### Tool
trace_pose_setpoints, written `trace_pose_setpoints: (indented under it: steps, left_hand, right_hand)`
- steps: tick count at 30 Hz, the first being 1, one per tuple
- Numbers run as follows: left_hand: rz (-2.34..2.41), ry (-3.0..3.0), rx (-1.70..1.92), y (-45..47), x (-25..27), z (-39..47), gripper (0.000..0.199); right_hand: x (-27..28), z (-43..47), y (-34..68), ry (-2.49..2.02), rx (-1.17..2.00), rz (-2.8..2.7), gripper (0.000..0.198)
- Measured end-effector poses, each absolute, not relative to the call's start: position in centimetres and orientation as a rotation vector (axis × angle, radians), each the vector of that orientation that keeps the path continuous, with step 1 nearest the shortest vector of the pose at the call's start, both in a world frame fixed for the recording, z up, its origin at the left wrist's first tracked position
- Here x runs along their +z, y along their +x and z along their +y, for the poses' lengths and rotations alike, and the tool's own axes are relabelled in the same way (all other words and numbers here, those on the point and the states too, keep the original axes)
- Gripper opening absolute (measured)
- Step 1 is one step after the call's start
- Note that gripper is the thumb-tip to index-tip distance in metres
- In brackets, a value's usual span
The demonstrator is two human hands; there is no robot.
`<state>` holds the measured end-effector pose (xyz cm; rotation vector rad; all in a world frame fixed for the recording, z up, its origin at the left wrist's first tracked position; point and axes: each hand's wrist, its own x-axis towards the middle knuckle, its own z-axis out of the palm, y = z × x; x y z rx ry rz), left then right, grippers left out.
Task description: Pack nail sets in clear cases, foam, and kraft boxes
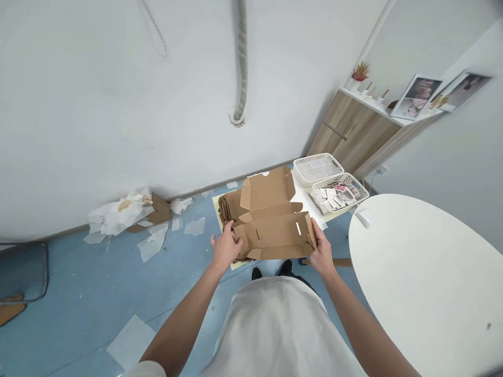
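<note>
An unfolded brown cardboard box (pixel 275 233) lies spread in front of me, its lid panel opened away from my body and its side flaps partly raised. My right hand (pixel 322 251) grips the right end, thumb on top and the other fingers out of sight below. At the left end flap is my left hand (pixel 227 247), with the thumb against the cardboard and the fingers bent around its edge. A stack of flattened cardboard boxes (pixel 225 208) shows beneath and to the left of the opened one.
Two white plastic baskets (pixel 317 163) stand at the back right, the nearer one holding small printed cards (pixel 334 198). A round white table (pixel 428 277) is on my right, with a wooden cabinet (pixel 353 133) behind. Wrapping sheets (pixel 118 215) litter the blue floor (pixel 118 293).
</note>
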<state>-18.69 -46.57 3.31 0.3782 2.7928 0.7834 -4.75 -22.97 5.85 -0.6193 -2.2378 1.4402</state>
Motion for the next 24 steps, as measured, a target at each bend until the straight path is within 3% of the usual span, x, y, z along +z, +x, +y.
trace_pose_setpoints:
  steps: [8,16,24]
  left_hand:
    - [2.844,0.637,0.854,-18.9,5.4,-40.7,0.05]
    - [2.573,1.076,1.016,-15.5,6.4,-28.8,0.031]
    - [2.331,1.372,0.809,-6.9,5.4,-16.7,0.03]
  right_hand:
    - [6.1,-20.7,-1.0,-0.836,1.503,-1.967,0.054]
    - [5.5,-16.0,8.0,-1.139,1.46,-1.532,0.042]
    - [2.4,-10.2,18.9,-1.463,1.201,-1.464,0.035]
